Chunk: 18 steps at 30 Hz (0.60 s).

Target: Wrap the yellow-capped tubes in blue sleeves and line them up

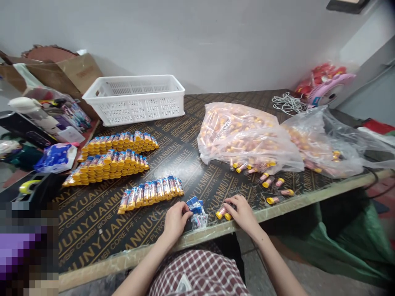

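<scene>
Left of the large cloudy bag [240,139] and nearer the table edge, the left hand [177,218] has its fingertips at some blue printed wrappers [197,211]; whether they pinch one cannot be told. In front of the bag, the right hand [241,210] curls over yellow-ended tubes [221,212], partly covering them, so its grip is unclear too. The bag's film blurs the many tubes inside. Far left of the bag, coarse blocks cut off a black holder [46,193].
</scene>
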Each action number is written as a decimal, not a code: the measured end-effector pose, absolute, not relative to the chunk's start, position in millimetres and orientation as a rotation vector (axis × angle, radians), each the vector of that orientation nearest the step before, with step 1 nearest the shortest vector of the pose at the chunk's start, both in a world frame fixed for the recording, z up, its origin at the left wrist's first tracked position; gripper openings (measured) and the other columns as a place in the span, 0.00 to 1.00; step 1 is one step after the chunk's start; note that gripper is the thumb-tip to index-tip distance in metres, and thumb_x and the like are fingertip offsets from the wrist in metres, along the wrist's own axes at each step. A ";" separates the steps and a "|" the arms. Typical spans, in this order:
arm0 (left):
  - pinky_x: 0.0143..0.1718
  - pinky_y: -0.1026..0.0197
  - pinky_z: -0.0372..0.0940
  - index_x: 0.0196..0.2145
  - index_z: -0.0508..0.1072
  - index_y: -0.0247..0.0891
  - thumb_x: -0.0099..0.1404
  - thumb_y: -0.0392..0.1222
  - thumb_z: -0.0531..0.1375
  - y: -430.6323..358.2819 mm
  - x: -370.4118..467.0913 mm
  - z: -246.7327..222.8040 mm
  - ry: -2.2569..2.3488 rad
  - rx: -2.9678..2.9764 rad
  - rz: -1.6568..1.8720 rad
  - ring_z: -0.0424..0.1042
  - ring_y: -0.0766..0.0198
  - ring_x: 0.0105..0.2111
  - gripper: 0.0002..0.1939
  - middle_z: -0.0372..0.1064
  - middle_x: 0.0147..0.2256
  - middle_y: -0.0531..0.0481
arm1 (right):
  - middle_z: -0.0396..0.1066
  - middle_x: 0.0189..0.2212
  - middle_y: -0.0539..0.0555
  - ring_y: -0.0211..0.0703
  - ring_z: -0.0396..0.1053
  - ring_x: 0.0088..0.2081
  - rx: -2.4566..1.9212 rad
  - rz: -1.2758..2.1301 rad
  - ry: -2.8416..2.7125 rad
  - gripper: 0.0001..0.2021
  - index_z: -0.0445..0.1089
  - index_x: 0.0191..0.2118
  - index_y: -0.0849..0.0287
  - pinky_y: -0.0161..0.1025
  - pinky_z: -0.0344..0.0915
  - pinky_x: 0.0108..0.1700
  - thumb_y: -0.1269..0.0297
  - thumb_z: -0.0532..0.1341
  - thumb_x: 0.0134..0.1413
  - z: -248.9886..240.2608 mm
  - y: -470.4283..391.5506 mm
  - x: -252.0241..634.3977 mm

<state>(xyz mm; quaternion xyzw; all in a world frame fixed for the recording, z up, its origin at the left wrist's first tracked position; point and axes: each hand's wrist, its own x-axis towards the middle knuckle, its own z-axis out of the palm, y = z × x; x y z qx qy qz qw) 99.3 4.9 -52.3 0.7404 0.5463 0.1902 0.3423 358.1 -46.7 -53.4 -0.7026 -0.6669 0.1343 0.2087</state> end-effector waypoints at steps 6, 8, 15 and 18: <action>0.30 0.65 0.54 0.24 0.69 0.38 0.59 0.37 0.56 5.7 99.7 -49.9 1.400 1.886 0.497 0.67 0.64 0.26 0.07 0.70 0.24 0.52 | 0.67 0.48 0.56 0.52 0.59 0.49 -1.850 0.382 -2.017 0.18 0.71 0.43 0.55 0.49 0.56 0.46 0.71 0.59 0.43 -32.1 -51.4 349.4; 0.30 0.65 0.54 0.25 0.69 0.39 0.59 0.37 0.56 4.6 100.8 -49.3 1.400 1.904 0.506 0.67 0.65 0.26 0.06 0.70 0.24 0.52 | 0.69 0.44 0.55 0.50 0.60 0.46 -1.789 0.420 -2.121 0.19 0.70 0.42 0.55 0.47 0.55 0.45 0.76 0.57 0.41 -28.8 -50.1 339.5; 0.30 0.65 0.55 0.22 0.67 0.38 0.54 0.37 0.60 2.9 99.7 -43.4 1.403 1.865 0.662 0.65 0.65 0.27 0.05 0.67 0.25 0.53 | 0.68 0.34 0.54 0.47 0.61 0.39 -1.722 0.381 -2.235 0.21 0.68 0.42 0.57 0.44 0.58 0.41 0.81 0.53 0.40 -30.9 -38.1 322.5; 0.28 0.65 0.57 0.23 0.65 0.37 0.53 0.40 0.60 3.5 99.6 -35.3 1.308 1.522 0.758 0.64 0.67 0.24 0.07 0.65 0.22 0.55 | 0.65 0.38 0.56 0.45 0.63 0.39 -1.644 0.394 -2.037 0.24 0.63 0.52 0.57 0.42 0.62 0.42 0.78 0.54 0.46 -21.5 -38.8 322.7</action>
